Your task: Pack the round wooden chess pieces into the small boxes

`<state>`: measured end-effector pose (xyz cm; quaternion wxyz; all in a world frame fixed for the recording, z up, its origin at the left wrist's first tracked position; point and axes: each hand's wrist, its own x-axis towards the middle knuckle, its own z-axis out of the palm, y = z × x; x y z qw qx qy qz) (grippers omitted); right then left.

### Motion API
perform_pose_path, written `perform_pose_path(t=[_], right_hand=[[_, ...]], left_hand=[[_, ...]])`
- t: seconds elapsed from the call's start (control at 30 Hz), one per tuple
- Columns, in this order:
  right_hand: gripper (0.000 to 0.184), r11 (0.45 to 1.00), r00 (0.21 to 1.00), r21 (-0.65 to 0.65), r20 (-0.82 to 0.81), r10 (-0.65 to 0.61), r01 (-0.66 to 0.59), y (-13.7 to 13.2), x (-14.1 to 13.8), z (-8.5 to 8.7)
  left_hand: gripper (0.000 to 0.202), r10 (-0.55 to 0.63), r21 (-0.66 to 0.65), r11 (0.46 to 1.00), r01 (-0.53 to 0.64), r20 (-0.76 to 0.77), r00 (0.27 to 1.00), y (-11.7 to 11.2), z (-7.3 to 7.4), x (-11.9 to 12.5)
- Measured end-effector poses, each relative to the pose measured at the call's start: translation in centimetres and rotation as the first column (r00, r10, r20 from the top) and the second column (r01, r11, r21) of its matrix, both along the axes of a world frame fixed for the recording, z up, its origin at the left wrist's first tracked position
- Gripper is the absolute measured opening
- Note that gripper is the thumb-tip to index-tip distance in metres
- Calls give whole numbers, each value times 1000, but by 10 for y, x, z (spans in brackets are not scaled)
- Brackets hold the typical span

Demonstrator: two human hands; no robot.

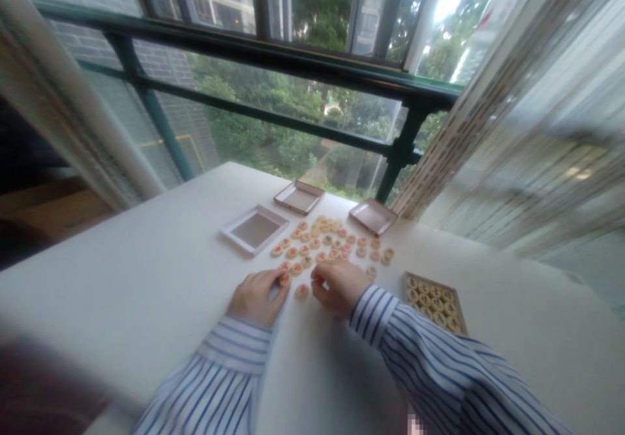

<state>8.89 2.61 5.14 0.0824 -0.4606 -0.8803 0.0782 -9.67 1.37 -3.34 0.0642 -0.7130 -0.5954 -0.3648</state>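
Observation:
Many round wooden Chinese chess pieces (315, 243) with red or dark characters lie spread on the white table (161, 259). At the near left edge of the spread is my left hand (254, 297), its thumb and forefinger closed at the sides of a red-marked Chinese chess piece (284, 280). My right hand (342, 285) is curled at the near side of the pieces, thumb and fingertips drawn together; anything within them is hidden. Between the two hands lies a single red-marked piece (301, 291).
A white box lid (234, 243) and two shallow trays, a left tray (299, 198) and a right tray (373, 217), lie beyond the pieces. Right of my right forearm, a box (406, 285) holds rows of dark-marked pieces. A green railing (273, 47) and curtains border the table.

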Motion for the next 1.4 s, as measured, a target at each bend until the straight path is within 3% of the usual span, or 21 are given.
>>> perform_pose_path(t=[0.3, 0.57, 1.2, 1.4], right_hand=[[21, 999, 999, -38, 25, -21, 22, -2, 9, 3], [18, 999, 1000, -21, 0, -28, 28, -11, 28, 15], [18, 988, 983, 61, -125, -136, 144, -41, 102, 36], [19, 980, 974, 83, -156, -166, 180, -50, 123, 36]], left_hand=[[26, -26, 102, 995, 20, 54, 998, -2, 2, 4], [31, -128, 248, 963, 104, 80, 989, -12, 16, 20], [35, -342, 267, 908, 323, 29, 939, -30, 58, 95], [31, -366, 292, 896, 336, 53, 929, -32, 61, 117]])
